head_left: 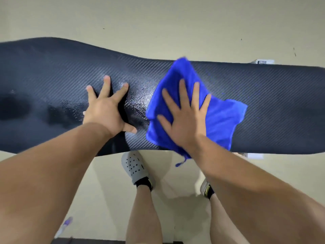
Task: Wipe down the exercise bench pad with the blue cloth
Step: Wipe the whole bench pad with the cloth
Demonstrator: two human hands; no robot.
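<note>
Both bare forearms reach forward and down from the lower edge of the view. The left hand lies flat on the long black exercise bench pad with a woven, carbon-like texture; its fingers are straight and spread wide, and it holds nothing. The right hand is also flat with the fingers straight and spread, and it presses with the palm down on the bright blue soft microfibre cloth. The cloth is loosely folded and crumpled, with one corner at the far edge of the pad and a small loop hanging over the near edge, just beside the right wrist. It lies on the middle part of the pad, under the right hand, and spreads out to the right of it. Between the two hands the pad surface shows a shiny patch. Below the pad, a grey perforated clog shoe stands on the pale beige floor.
</note>
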